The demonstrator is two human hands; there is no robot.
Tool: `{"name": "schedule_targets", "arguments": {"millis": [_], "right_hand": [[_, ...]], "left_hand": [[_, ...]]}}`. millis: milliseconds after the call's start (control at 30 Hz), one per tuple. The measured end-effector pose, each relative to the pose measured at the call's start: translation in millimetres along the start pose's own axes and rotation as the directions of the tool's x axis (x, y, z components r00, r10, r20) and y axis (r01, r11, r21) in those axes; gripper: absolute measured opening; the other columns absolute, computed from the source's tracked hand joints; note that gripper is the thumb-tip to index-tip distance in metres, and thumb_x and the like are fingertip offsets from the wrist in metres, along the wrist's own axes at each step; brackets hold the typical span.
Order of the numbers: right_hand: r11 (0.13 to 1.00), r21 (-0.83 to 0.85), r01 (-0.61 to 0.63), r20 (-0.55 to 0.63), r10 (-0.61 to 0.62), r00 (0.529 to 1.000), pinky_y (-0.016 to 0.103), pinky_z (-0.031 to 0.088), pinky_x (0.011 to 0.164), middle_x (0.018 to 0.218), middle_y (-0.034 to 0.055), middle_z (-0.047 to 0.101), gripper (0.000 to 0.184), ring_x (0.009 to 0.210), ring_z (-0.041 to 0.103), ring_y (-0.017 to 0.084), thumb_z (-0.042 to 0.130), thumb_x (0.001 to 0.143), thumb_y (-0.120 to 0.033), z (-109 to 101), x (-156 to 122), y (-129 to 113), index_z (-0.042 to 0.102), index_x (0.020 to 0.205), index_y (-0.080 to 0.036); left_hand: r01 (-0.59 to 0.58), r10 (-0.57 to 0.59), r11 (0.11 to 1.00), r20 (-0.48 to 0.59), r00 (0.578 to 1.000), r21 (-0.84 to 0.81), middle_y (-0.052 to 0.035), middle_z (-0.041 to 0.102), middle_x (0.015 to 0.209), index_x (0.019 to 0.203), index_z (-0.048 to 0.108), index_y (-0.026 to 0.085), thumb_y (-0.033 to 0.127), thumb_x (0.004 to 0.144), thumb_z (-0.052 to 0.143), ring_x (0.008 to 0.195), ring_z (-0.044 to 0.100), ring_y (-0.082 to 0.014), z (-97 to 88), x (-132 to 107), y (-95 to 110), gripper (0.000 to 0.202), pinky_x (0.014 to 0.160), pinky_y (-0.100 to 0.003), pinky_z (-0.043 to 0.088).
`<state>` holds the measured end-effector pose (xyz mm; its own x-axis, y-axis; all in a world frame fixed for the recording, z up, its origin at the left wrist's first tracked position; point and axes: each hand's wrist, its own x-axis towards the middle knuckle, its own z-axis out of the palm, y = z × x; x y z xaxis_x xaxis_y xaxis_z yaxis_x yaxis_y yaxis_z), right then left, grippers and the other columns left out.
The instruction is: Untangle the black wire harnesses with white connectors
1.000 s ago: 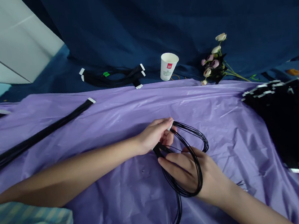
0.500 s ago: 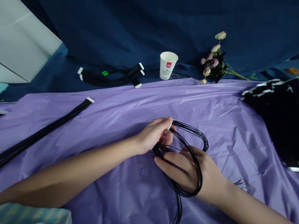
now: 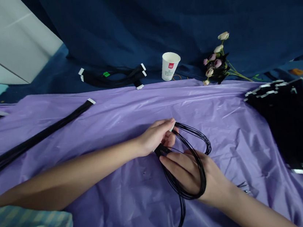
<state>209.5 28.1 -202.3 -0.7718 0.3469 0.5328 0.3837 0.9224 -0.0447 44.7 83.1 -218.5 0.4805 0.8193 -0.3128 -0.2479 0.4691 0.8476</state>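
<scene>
My left hand [image 3: 157,136] pinches a bundle of thin black cords [image 3: 195,137] near its white-tagged end, over the purple sheet [image 3: 107,115]. The cords loop round the back of my right hand [image 3: 192,174], whose fingers are stretched out flat toward the left hand, inside the loop. The rest of the bundle trails down toward the lower edge of the view.
A long straight bundle of black cords [image 3: 38,136] lies at the left, another coiled bundle [image 3: 114,77] at the back. A white paper cup [image 3: 170,66] and a small bunch of flowers [image 3: 217,63] stand behind. A pile of black tagged bundles [image 3: 293,122] fills the right.
My right hand's fingers shifted slightly under the loop, sliding left and then back. The left hand has stayed where it was.
</scene>
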Motion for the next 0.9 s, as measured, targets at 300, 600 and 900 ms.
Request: {"name": "schedule_targets", "arguments": {"millis": [300,600,900], "right_hand": [[0.986,0.156,-0.059,-0.001,0.060,0.998,0.030,0.055,0.063,0.099,0.0125,0.070,0.033,0.080,0.067,0.017,0.047,0.089,-0.003,1,-4,4,0.060,0.119,-0.005],[0.942,0.311,-0.124,0.050,0.114,0.992,0.031,0.057,0.076,0.105,0.0139,0.068,0.032,0.092,0.067,0.019,0.049,0.088,-0.003,0,-11,7,0.059,0.118,-0.006],[0.965,0.254,-0.061,0.019,0.058,0.998,0.031,0.056,0.070,0.099,0.0104,0.071,0.025,0.084,0.068,0.017,0.055,0.088,-0.006,-1,-11,10,0.060,0.113,-0.007]], "left_hand": [[-0.002,0.002,1.000,-0.007,1.000,0.020,0.0033,0.047,0.043,0.082,0.052,0.015,0.044,0.095,0.040,0.038,0.039,-0.0082,-0.5,0,0,0.035,0.040,-0.018,0.028],[0.002,-0.002,1.000,-0.023,1.000,0.015,0.0030,0.047,0.043,0.082,0.052,0.015,0.044,0.095,0.040,0.039,0.041,-0.0088,-0.4,0,-1,0.034,0.041,-0.018,0.029],[0.003,-0.003,1.000,-0.007,1.000,0.025,0.0031,0.048,0.044,0.083,0.052,0.015,0.042,0.097,0.037,0.039,0.041,-0.0085,-0.1,0,1,0.033,0.042,-0.019,0.029]]}}
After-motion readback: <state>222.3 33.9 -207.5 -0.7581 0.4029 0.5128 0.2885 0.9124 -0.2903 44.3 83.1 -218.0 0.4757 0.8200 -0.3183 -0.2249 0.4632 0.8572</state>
